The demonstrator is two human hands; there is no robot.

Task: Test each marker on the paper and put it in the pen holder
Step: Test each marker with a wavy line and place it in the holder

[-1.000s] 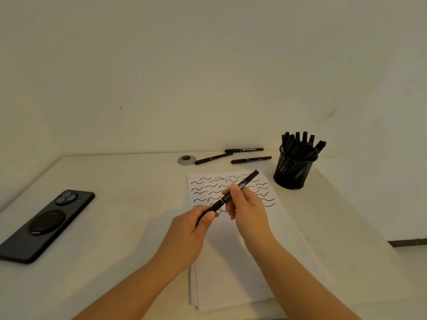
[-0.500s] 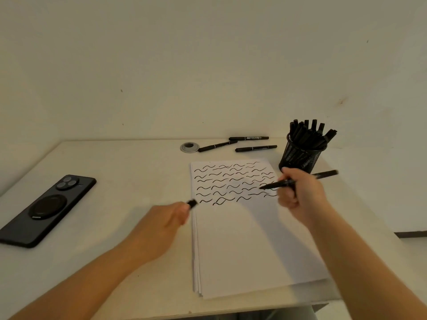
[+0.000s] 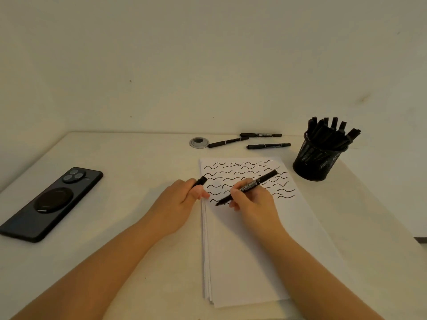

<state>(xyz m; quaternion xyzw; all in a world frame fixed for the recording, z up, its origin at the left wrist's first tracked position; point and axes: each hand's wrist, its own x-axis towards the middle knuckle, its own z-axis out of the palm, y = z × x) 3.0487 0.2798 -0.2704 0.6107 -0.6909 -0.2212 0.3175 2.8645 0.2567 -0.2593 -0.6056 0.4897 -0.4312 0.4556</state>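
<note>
Pale wall behind, off-white worktop [image 3: 138, 227] in front, paper stack [image 3: 254, 250] centre-right with rows of black squiggles across its top part. Right hand [image 3: 253, 199] holds the uncapped marker [image 3: 248, 188] in a writing grip, tip down at or just above the sheet at the left end of the lowest squiggle row; can't tell if it's touching. Left hand [image 3: 178, 199] sits at the sheet's left edge, fingers curled round the cap [image 3: 200, 181]. Mesh pen holder [image 3: 316, 162] back right, already packed with markers; three loose markers [image 3: 258, 140] lie behind the paper, beside a metal grommet [image 3: 199, 142]. Phone [image 3: 50, 202] far left, well apart. Step in hand looks like the test stroke: light pressure, one short wave in the free space, left hand pinning the sheet so it doesn't slide. Then recap fully before dropping it in the holder; it's crowded, so aim for a gap.
</note>
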